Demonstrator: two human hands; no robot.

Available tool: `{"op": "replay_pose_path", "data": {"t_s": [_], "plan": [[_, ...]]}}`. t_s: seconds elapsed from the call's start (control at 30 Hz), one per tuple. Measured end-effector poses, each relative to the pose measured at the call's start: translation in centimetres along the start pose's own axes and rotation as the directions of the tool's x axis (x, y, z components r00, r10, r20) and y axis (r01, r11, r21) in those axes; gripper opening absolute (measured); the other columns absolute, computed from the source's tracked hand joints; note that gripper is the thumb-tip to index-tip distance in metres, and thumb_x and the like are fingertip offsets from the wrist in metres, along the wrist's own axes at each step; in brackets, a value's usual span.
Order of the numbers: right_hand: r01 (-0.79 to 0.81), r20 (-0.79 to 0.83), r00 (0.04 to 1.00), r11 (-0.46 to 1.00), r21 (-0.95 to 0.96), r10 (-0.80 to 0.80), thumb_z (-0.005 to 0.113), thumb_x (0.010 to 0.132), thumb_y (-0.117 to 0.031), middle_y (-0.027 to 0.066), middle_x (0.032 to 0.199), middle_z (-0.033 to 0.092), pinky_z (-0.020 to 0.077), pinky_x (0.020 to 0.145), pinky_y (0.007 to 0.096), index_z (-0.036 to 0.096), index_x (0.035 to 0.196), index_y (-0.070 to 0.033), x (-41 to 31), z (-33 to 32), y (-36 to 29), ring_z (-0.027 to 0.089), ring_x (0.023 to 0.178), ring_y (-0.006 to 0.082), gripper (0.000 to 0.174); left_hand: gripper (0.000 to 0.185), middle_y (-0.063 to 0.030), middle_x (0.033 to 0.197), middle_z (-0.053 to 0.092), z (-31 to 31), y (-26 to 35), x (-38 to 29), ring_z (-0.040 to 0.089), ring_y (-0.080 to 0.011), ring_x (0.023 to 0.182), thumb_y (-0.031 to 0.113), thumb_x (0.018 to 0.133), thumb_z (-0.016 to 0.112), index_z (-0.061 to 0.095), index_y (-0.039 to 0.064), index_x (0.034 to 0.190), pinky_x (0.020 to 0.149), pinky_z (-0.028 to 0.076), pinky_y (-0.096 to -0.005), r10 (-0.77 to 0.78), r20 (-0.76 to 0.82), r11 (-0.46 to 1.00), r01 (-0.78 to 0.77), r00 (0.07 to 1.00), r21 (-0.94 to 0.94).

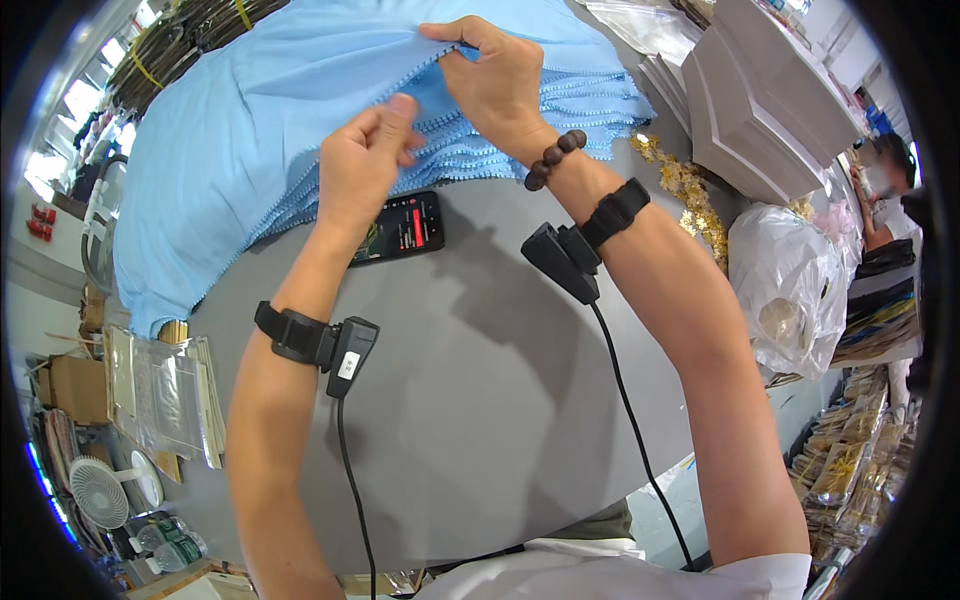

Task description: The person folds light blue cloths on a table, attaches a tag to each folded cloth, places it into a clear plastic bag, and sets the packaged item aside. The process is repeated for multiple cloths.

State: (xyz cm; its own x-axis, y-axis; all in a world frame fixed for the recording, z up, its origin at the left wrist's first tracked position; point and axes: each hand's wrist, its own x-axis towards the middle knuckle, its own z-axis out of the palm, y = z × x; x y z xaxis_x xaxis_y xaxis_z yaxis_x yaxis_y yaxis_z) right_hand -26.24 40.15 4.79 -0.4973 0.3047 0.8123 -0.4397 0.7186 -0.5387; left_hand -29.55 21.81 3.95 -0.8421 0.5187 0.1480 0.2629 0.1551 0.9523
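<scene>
A stack of light blue fabric pieces (247,127) with dark-and-white stitched edges lies across the far side of the table. Between thumb and fingers, my right hand (491,79) pinches the stitched edge of the top piece and lifts it, so the layers beneath show. My left hand (364,161), slightly blurred, hovers in front of that edge with its fingers curled. Whether it grips any cloth I cannot tell. Partly behind my left wrist, a smartphone (401,229) with a lit screen lies on the grey table (450,420).
Gold flower-shaped pieces (694,195), a stack of white sheets (757,112) and a white plastic bag (787,292) stand at right. Clear plastic sleeves (161,390), a small fan (101,491) and water bottles (176,551) are at left. Black cables (630,412) trail from my wrist devices. Another person (889,180) is far right.
</scene>
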Motion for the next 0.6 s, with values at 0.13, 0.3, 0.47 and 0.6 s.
{"op": "replay_pose_path", "data": {"t_s": [0.13,0.3,0.47,0.6], "plan": [[0.265,0.076,0.963,0.961,-0.078,-0.259,0.07,0.09,-0.005,0.0179,0.093,0.078,0.0593,0.07,0.0399,0.076,0.123,-0.011,-1.1,0.2,-0.1,0.073,0.074,0.0323,0.034,0.056,-0.018,0.12,0.072,-1.0,0.7,1.0,0.073,-0.0287,0.108,0.046,0.11,0.062,0.055,-0.004,0.134,0.087,0.06,-0.0386,-0.084,-0.151,0.653,-0.06,0.985,-0.755],[-0.032,0.257,0.955,0.915,-0.403,0.146,0.063,0.088,-0.002,0.0243,0.102,0.076,0.0579,0.088,0.0524,0.057,0.149,-0.012,-0.7,-1.6,4.1,0.073,0.096,0.0455,0.061,0.038,-0.0179,0.109,0.074,-5.5,2.0,-1.6,0.075,-0.0276,0.095,0.034,0.107,0.069,0.058,-0.003,0.112,0.085,0.063,-0.0394,0.059,-0.45,0.766,-0.329,0.891,-0.552],[-0.112,0.197,0.951,0.861,-0.497,0.237,0.061,0.086,-0.006,0.0274,0.101,0.075,0.0581,0.086,0.0524,0.062,0.143,-0.009,0.3,-8.1,7.2,0.071,0.094,0.0485,0.057,0.035,-0.0173,0.105,0.073,-10.8,2.4,-5.3,0.073,-0.0266,0.091,0.032,0.108,0.069,0.059,-0.002,0.105,0.086,0.063,-0.0393,0.073,-0.585,0.862,-0.346,0.808,-0.37],[-0.054,0.239,0.955,0.893,-0.447,0.178,0.072,0.084,-0.005,0.0202,0.106,0.078,0.0591,0.085,0.0449,0.08,0.118,-0.011,-0.9,-13.5,4.6,0.074,0.093,0.0405,0.035,0.033,-0.0175,0.112,0.07,-13.2,0.6,-6.1,0.071,-0.0263,0.1,0.029,0.108,0.068,0.059,-0.002,0.105,0.092,0.061,-0.0401,0.002,-0.627,0.897,-0.278,0.779,-0.342]]}}
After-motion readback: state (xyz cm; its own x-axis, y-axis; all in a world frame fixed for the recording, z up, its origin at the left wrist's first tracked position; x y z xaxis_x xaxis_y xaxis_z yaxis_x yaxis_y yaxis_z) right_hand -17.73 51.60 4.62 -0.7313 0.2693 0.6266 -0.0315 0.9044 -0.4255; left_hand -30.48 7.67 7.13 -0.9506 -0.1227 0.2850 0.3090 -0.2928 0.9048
